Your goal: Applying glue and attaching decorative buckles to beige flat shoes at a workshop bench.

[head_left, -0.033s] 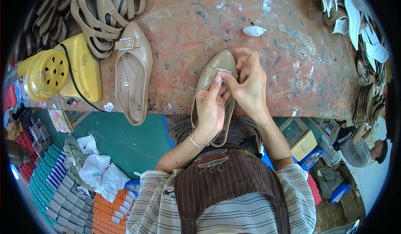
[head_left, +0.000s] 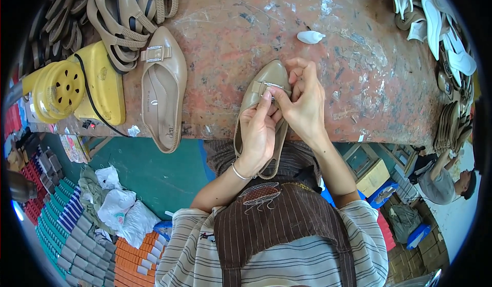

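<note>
1. Presently, one tan pointed shoe (head_left: 271, 73): lying toe-away at the near edge of the table (head_left: 225, 46), its heel end reaching past the edge toward the person's lap.
2. One bow ornament (head_left: 258, 88), sparkly-edged: sitting across the shoe's front, partly hidden by fingertips.
3. One left hand (head_left: 258, 138): lying over the shoe's opening, thumb and fingers closing narrowly at the ornament.
4. One right hand (head_left: 307, 108): bringing thumb and forefinger together at the same spot, other fingers curling loosely. Whether either hand is pinching a separate small piece, one cannot tell.
5. Change: hardly any; both hands are staying at the ornament, the right one perhaps shifting very slightly. In judgement, fine fingertip work is continuing there.
6. One white bottle (head_left: 310, 37): lying on its side beyond the right hand, untouched.
7. One second shoe (head_left: 177, 67), matching, with its own bow: resting to the left, well apart from both hands.
</note>
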Motion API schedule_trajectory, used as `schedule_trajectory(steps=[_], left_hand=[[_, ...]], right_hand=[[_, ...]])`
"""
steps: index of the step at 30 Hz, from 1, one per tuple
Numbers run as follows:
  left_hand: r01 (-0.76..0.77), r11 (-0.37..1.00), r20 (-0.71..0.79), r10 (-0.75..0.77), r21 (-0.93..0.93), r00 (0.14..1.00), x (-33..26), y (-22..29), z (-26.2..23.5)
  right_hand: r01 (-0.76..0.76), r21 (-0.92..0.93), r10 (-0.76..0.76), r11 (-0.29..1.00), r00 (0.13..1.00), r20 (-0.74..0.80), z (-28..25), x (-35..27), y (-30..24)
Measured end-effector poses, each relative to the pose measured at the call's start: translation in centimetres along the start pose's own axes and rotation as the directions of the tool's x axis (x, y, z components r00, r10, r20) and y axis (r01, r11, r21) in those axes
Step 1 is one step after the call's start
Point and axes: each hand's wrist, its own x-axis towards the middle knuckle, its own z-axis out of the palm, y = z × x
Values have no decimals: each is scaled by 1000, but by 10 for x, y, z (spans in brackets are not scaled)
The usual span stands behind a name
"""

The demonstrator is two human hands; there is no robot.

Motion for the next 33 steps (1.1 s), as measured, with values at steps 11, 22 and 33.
schedule_trajectory(steps=[11,22,33], left_hand=[[-54,998,-30,53,-23,998,-11,5,8],[-67,982,447,139,-174,884,-67,116,38],[-345,859,-94,406,380,909,12,196,14]], right_hand=[[56,624,25,779,993,-120,-13,-29,42],[146,392,-17,908,949,-315,-13,-36,68],[133,370,-11,919,949,-314,-13,-34,68]])
